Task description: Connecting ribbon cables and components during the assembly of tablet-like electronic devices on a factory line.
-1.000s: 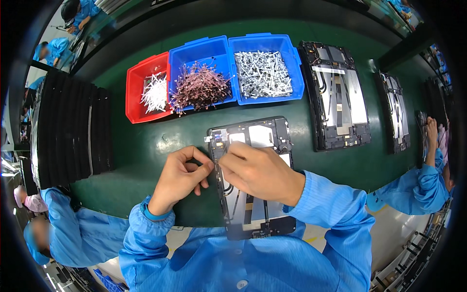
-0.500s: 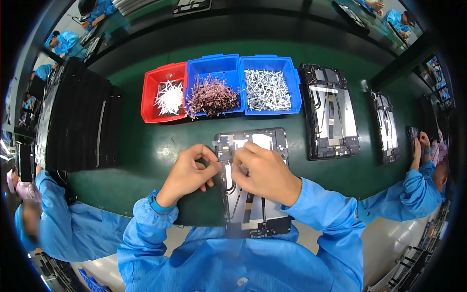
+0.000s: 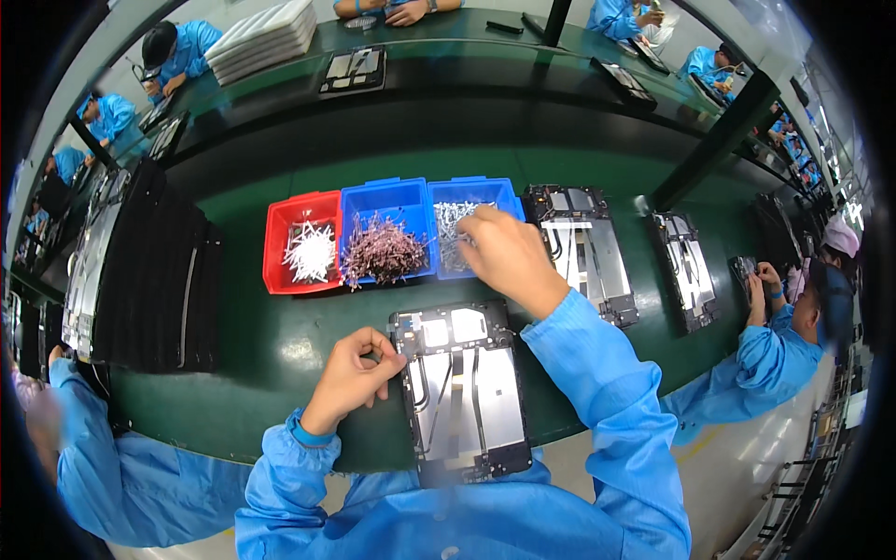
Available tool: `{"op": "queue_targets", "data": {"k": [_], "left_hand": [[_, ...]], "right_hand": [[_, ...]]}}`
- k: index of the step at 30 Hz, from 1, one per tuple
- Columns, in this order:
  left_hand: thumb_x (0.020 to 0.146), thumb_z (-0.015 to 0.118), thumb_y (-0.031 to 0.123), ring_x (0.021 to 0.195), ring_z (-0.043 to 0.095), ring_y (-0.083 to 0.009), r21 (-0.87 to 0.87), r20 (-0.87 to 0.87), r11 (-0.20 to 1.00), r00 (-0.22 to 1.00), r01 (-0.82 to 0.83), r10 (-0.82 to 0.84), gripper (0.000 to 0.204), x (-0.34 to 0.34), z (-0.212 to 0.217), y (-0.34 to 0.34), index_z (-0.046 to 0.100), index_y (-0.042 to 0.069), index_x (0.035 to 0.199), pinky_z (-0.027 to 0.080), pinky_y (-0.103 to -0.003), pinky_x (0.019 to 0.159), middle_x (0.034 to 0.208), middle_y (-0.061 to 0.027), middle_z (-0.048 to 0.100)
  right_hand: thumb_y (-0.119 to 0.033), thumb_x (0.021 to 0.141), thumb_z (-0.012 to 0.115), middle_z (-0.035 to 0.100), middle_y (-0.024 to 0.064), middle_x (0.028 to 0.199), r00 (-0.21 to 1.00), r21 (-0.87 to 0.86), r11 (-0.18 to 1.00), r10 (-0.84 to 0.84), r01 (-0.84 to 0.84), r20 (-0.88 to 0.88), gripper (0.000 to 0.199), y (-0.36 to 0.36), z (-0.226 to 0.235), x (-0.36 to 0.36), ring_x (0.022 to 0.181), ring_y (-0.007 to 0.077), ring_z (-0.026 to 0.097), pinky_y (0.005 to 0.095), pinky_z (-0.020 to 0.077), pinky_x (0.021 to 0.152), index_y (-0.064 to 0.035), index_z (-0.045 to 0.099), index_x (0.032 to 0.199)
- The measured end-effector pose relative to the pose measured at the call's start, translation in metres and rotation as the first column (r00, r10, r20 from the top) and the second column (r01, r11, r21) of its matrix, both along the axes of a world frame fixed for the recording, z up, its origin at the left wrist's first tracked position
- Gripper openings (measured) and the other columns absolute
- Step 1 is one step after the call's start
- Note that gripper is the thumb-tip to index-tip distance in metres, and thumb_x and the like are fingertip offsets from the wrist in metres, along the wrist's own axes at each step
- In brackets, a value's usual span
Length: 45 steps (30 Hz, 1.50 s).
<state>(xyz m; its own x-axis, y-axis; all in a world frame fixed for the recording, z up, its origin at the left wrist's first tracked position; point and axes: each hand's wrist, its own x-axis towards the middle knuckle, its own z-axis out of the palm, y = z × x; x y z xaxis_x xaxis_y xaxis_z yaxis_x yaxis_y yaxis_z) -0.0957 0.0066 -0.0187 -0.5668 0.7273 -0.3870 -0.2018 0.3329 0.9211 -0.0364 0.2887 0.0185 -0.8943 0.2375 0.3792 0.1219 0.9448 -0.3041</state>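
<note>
An opened tablet (image 3: 499,387), its silver and black inside facing up, lies in front of me at the table's front edge. My left hand (image 3: 353,378) is beside its upper left edge, thumb and forefinger pinched together; anything between them is too small to make out. My right hand (image 3: 509,252) reaches over the right blue bin (image 3: 509,194), which holds many small silvery-white strips (image 3: 453,222). The right fingers are curled down, and their tips are partly hidden. A middle blue bin (image 3: 385,194) holds a heap of thin pinkish-brown parts (image 3: 385,247). White strips (image 3: 310,250) fill the red bin (image 3: 276,245).
More opened tablets lie to the right, one stack (image 3: 593,247) near the bins and another (image 3: 686,271) farther off. A tall row of black tablets (image 3: 154,280) stands at left. Co-workers in blue sit on both sides and across. A dark post (image 3: 719,140) rises at right.
My right hand has gone from above the tablet to the right blue bin. The left hand stays pinched by the tablet's left edge. The view has tilted up, showing more of the far table.
</note>
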Motion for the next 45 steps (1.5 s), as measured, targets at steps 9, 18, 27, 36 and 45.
{"op": "queue_targets", "data": {"k": [9,18,27,36,45], "left_hand": [[0.097,0.073,0.015,0.051,0.058,-0.0071,0.052,0.026,0.996,0.997,-0.068,0.067,0.019,0.003,0.0,-0.003,0.059,0.003,0.096,0.038,-0.022,0.038,0.083,-0.005,0.064],[0.102,0.068,0.016,0.064,0.062,-0.0062,0.357,0.152,0.932,0.988,-0.056,0.001,0.028,0.034,0.029,0.017,0.066,-0.001,0.124,0.045,-0.02,0.048,0.084,-0.0023,0.067],[0.1,0.073,0.017,0.06,0.062,-0.008,0.324,0.352,0.939,0.936,-0.114,-0.008,0.017,0.036,0.018,0.013,0.069,0.001,0.106,0.047,-0.022,0.046,0.075,-0.0021,0.067],[0.1,0.072,0.016,0.061,0.06,-0.005,0.281,0.128,0.94,0.978,-0.192,0.162,0.017,0.048,0.037,0.021,0.072,0.0,0.108,0.047,-0.02,0.048,0.075,-0.0023,0.069],[0.101,0.068,0.017,0.057,0.052,-0.0017,0.187,0.222,0.981,0.975,-0.041,-0.002,0.017,0.024,0.037,0.006,0.071,0.0,0.103,0.034,-0.02,0.044,0.076,-0.0005,0.066]], "right_hand": [[-0.014,0.089,0.073,0.072,0.0127,0.091,0.979,-0.353,0.923,0.097,-0.156,-0.179,0.019,0.005,-0.023,-0.016,0.078,0.0281,0.069,0.0382,0.0551,0.071,-0.0031,0.075,0.105],[-0.021,0.102,0.071,0.063,-0.0025,0.074,0.974,-0.976,0.193,0.217,-0.103,-0.06,0.027,-0.062,0.017,0.06,0.058,0.0016,0.045,0.0203,0.0341,0.051,0.0039,0.072,0.111],[-0.014,0.103,0.067,0.069,0.0013,0.089,0.967,-0.987,0.04,0.209,-0.158,-0.146,0.02,-0.083,0.003,0.084,0.075,0.0046,0.059,0.0223,0.0463,0.065,0.0034,0.071,0.112],[-0.008,0.1,0.069,0.069,0.0028,0.095,0.964,-0.957,0.16,0.154,-0.242,-0.218,0.01,-0.089,-0.022,0.09,0.08,0.005,0.063,0.0237,0.051,0.068,0.0011,0.067,0.105],[-0.008,0.089,0.076,0.069,0.0056,0.086,0.926,-0.597,0.711,0.327,-0.371,-0.187,0.011,-0.084,-0.005,0.096,0.063,0.0133,0.063,0.0299,0.0498,0.056,-0.0047,0.071,0.099]]}}
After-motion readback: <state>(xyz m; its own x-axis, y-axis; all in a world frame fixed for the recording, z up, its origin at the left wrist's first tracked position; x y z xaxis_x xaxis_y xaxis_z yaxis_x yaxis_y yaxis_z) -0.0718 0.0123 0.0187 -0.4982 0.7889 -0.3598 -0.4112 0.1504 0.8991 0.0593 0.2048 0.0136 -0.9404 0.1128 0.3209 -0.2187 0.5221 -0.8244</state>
